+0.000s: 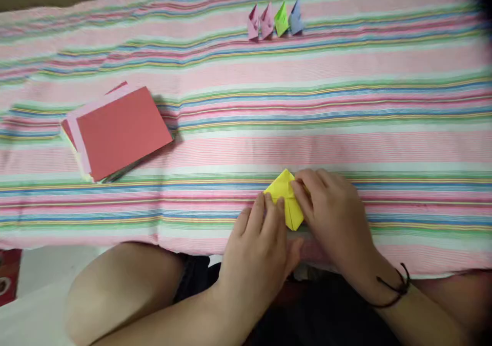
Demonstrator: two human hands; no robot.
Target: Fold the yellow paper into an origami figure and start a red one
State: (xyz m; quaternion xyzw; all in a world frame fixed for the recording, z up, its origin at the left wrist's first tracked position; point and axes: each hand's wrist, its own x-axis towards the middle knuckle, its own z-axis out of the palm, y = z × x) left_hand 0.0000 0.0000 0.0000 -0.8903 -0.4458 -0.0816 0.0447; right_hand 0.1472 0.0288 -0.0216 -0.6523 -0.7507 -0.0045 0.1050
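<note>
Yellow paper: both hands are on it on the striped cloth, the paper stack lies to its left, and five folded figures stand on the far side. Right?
Not quite: the head view shows four folded figures, not five. The rest holds: left hand and right hand are on the yellow paper on the striped cloth, paper stack to its left.

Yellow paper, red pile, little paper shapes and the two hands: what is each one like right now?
yellow paper: partly folded to a point, lying on the striped cloth.
left hand: open, fingertips pressing the paper's left side.
right hand: fingers on its right side; pinching or pressing, cannot tell.
red pile: loose, sheets fanned out, untouched.
little paper shapes: four, folded, standing in a row.
</note>
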